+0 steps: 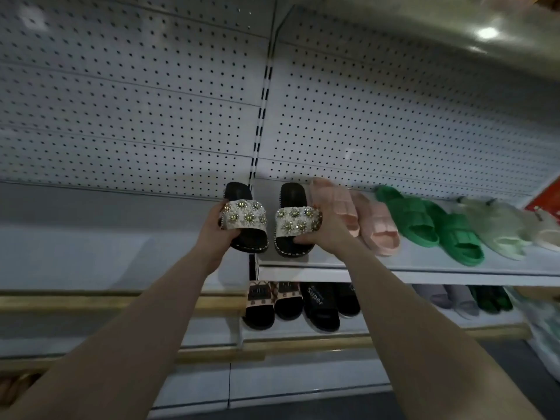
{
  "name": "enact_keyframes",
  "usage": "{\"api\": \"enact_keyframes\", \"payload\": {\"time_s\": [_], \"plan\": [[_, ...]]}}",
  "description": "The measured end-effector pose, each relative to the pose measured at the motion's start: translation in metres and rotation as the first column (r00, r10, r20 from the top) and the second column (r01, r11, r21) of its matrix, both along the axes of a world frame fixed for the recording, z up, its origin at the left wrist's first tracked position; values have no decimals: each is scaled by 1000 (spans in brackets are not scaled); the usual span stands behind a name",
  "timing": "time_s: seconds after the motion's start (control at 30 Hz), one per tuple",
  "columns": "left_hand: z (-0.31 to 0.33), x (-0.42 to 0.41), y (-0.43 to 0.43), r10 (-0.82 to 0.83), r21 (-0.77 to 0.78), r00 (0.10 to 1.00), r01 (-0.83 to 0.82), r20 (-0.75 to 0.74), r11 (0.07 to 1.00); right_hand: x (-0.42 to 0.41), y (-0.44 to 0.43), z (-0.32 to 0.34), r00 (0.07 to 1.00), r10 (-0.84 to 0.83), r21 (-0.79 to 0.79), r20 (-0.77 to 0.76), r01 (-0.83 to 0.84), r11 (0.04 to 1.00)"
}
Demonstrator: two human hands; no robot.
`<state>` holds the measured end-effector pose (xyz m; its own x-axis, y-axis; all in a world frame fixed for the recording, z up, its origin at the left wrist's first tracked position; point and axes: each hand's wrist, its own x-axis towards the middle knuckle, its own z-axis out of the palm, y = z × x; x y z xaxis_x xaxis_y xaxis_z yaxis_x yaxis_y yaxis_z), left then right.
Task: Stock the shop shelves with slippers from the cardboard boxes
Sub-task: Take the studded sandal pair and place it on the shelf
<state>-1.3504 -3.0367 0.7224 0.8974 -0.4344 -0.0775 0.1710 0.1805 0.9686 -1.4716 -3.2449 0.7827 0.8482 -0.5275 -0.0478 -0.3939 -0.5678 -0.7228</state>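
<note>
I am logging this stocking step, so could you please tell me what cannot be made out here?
Head view only:
Cardboard boxes: outside the frame.
Pale slippers, far right: motion blur smears their shape.
Red sign: cut by the right edge.
Left jewelled slipper: left hand covers its left side, shelf contact unclear.

Both bare arms are reaching up and forward, side by side. The left grip point(215, 231) is holding the left slipper point(248, 220) by its outer side, fingers curling round the strap. The right grip point(323, 230) is holding the right slipper point(298, 222) the same way, thumb pressing on its front. Both grips are sitting level, a little apart.
</note>
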Motion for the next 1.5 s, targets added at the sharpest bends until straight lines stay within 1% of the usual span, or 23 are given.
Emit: {"api": "enact_keyframes", "payload": {"time_s": [0.1,0.23,0.47,0.53,0.63,0.67,0.77,0.83,0.9,1.07,1.17,1.37,1.5], "plan": [[-2,13,-14,-41,-6,999,41,-13,999,12,-3,-3,999,16,-49,-42,-18,999],[-6,23,-30,-95,-7,995,95,-29,995,24,-4,-4,993,16,-164,-121,-36,986],[-13,33,-43,-136,41,991,136,-5,990,39,-4,1,990,-29,-261,-136,-7,965],[-15,35,-44,-153,60,988,152,17,987,42,-2,5,989,-19,-300,-150,-27,954],[-18,39,-45,-172,73,984,169,42,983,46,1,10,975,-9,-393,-223,-82,916],[-19,41,-45,-178,78,983,174,45,982,49,1,11,974,-21,-418,-226,-77,905],[-20,45,-44,-210,98,976,205,52,974,64,-1,4,973,-116,-485,-198,6,875],[-20,46,-42,-230,105,972,224,54,969,73,-5,-5,963,-190,-500,-193,70,863],[-21,48,-40,-242,109,969,235,53,966,78,-10,-11,947,-222,-526,-232,70,848],[-19,47,-37,-256,130,965,247,54,960,83,-14,-5,917,-117,-556,-382,-127,821],[-19,49,-34,-226,130,973,219,44,967,84,-18,-8,933,-100,-477,-346,-83,875],[-19,49,-30,-229,107,973,225,35,969,82,-13,-8,945,-111,-489,-306,-56,870],[-18,48,-30,-280,97,960,278,6,956,77,-16,-14,948,-178,-503,-265,22,864]]}}
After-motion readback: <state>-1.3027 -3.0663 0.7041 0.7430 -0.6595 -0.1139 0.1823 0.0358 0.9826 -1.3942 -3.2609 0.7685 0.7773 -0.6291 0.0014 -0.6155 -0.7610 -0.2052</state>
